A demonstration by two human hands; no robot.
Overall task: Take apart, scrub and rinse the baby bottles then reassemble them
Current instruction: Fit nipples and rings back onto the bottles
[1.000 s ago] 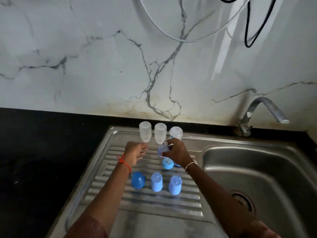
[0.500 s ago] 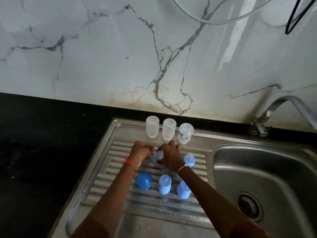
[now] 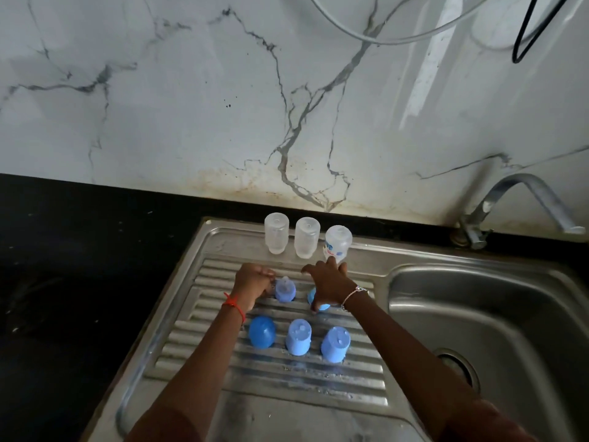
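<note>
Baby bottles [image 3: 307,237], head view: three clear bodies, mouths down, in a row at the back of the ribbed drainboard [image 3: 194,317]; rightmost bottle [image 3: 338,242] leaning. Blue caps [image 3: 298,337]: three, front row, well apart from the bodies. Nipple collar [image 3: 284,290]: upright, middle row. Left hand [image 3: 253,283]: fingers curled, against the collar; whether it pinches it cannot be told. Right hand [image 3: 328,283]: fingers extended, spread over a second collar [image 3: 318,303], fingertips just beside the leaning bottle. Hazard, judged: a careless lift of that hand could topple the leaning bottle; wet ribs could let a collar slide toward the basin [image 3: 478,301].
</note>
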